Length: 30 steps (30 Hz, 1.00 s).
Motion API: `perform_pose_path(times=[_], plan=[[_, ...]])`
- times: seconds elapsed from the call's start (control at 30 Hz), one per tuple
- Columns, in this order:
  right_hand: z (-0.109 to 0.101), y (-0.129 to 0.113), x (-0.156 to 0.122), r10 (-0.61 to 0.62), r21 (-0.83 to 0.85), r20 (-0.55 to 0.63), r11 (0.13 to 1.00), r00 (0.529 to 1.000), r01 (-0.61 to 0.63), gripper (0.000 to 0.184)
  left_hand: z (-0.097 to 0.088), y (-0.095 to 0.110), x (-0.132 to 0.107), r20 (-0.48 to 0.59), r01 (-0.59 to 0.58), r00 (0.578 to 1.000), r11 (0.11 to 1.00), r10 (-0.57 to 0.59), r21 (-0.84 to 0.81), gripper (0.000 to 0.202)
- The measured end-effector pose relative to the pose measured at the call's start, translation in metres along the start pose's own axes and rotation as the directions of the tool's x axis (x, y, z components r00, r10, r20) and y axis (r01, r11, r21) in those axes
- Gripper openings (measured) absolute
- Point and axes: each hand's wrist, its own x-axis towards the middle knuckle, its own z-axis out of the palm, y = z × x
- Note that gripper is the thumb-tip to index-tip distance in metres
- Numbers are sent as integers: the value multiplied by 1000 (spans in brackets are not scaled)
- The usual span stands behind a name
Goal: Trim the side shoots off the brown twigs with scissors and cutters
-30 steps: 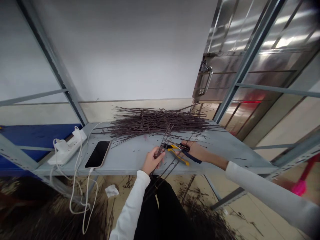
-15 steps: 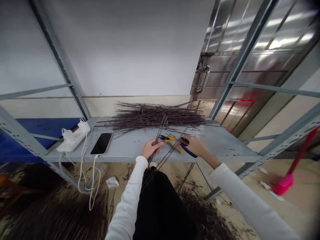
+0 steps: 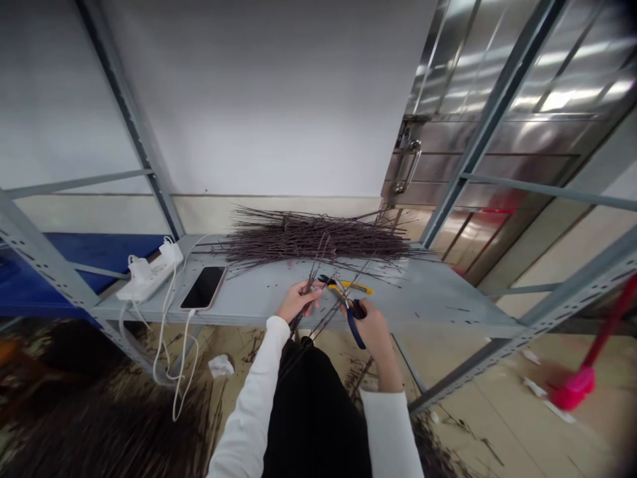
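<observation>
My left hand (image 3: 297, 300) is closed around a few thin dark twigs (image 3: 318, 265) at the front edge of the grey metal shelf (image 3: 438, 295). The twigs slant up toward the big pile of twigs (image 3: 313, 237) at the back of the shelf. My right hand (image 3: 371, 325) grips a blue-handled cutter (image 3: 352, 317), its jaws pointing at the held twigs. Yellow-handled pliers (image 3: 348, 285) lie on the shelf just beyond both hands.
A black phone (image 3: 203, 287) lies at the left, plugged by a white cable into a white power strip (image 3: 149, 273). Grey rack posts stand on both sides. A steel door (image 3: 448, 133) is at the back right. Twig scraps cover the floor; a pink object (image 3: 572, 388) lies at the right.
My right hand has pulled back toward me from the shelf's right and now holds the blue-handled cutter upright near the twigs. The yellow pliers stay on the shelf. The left hand barely moved.
</observation>
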Motion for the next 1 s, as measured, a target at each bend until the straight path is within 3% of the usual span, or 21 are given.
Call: perform_pose_path(times=[0.5, 0.73, 0.83, 1.0], plan=[[-12, -20, -16, 48, 270, 29, 961, 998, -54, 34, -5, 7, -7, 108, 106, 989, 990, -96, -93, 40], [3, -15, -17, 142, 475, 301, 835, 943, -277, 35, -5, 6, -6, 92, 100, 992, 988, -90, -114, 41], [3, -13, -16, 145, 431, 270, 866, 952, -254, 37, -5, 6, -5, 65, 89, 995, 989, -81, -120, 41], [-19, 8, -14, 38, 202, 124, 977, 992, -62, 38, -6, 6, -5, -10, 47, 999, 989, -49, -142, 42]])
